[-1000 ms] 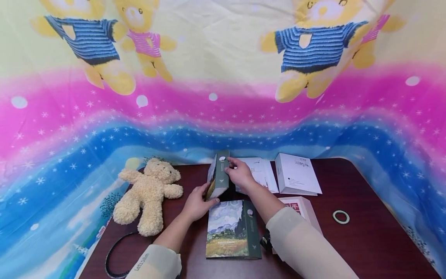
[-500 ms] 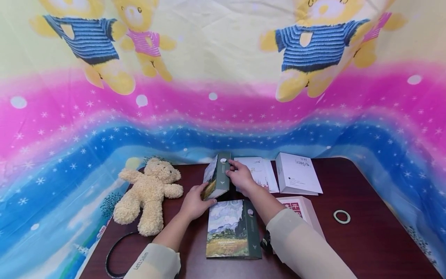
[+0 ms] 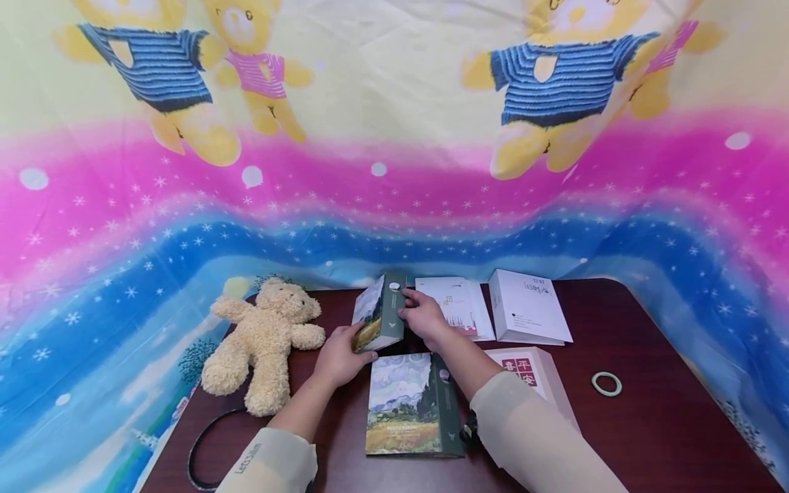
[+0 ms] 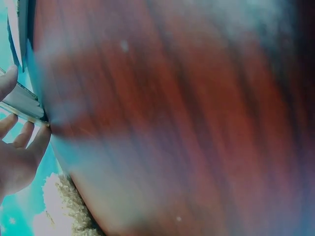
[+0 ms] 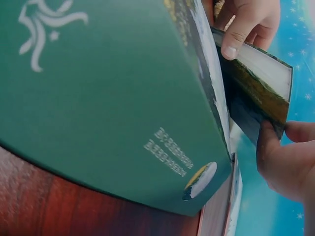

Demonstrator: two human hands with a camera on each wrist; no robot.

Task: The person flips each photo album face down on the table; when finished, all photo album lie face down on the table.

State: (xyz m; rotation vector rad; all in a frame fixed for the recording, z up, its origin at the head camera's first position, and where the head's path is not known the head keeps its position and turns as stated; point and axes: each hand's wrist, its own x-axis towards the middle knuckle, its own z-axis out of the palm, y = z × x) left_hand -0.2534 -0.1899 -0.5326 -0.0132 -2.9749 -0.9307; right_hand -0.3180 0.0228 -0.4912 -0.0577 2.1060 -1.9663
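Green-spined and standing on edge at the back of the dark wooden table (image 3: 647,438), the photo album (image 3: 382,311) is held between both our hands. Our left hand (image 3: 339,356) grasps its near lower corner, thumb on the painted cover; our right hand (image 3: 421,316) clasps the spine. A second photo album (image 3: 411,405) lies flat just before us, a teddy bear (image 3: 265,342) to the left.

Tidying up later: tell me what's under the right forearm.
Under the right forearm, a white box with red characters shows its far end. Its near part is covered, as is the table there.
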